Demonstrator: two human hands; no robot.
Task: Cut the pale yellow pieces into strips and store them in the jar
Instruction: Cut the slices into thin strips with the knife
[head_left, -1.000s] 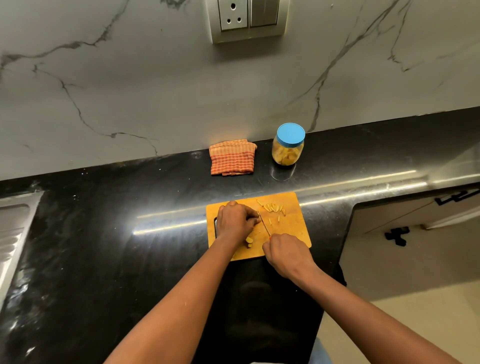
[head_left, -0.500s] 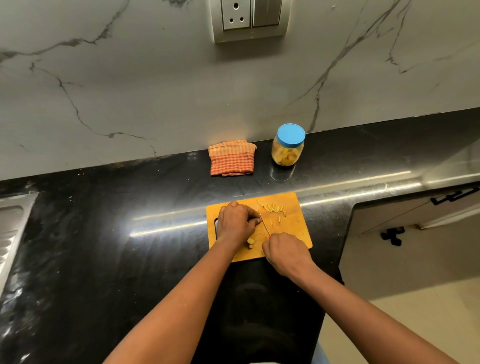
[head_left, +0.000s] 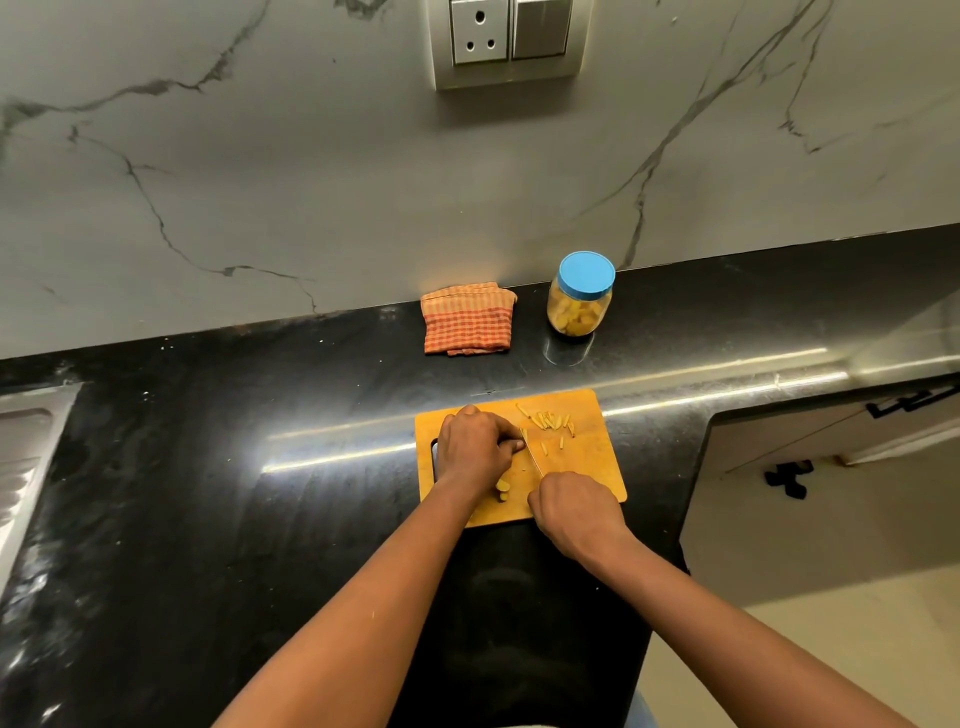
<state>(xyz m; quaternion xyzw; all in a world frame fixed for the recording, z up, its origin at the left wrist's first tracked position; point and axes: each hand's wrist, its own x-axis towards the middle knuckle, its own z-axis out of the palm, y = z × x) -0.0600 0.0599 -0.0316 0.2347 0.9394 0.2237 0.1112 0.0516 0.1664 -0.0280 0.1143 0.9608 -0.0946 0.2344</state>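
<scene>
Two hands, one board (head_left: 597, 467) — left hand (head_left: 475, 449) curled to steady a piece (head_left: 523, 434), right hand (head_left: 574, 512) gripping the knife (head_left: 532, 457); cut strips (head_left: 548, 421) lie beyond, clear of the blade.

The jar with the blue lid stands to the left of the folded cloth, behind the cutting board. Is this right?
Not quite: in the head view the jar stands to the right of the folded cloth, not the left. It is indeed behind the cutting board.

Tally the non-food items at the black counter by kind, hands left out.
Orange-brown rectangular wooden cutting board: 1
Clear plastic jar with blue lid: 1
Folded orange checked cloth: 1
Thin-bladed knife: 1
Total: 4
</scene>
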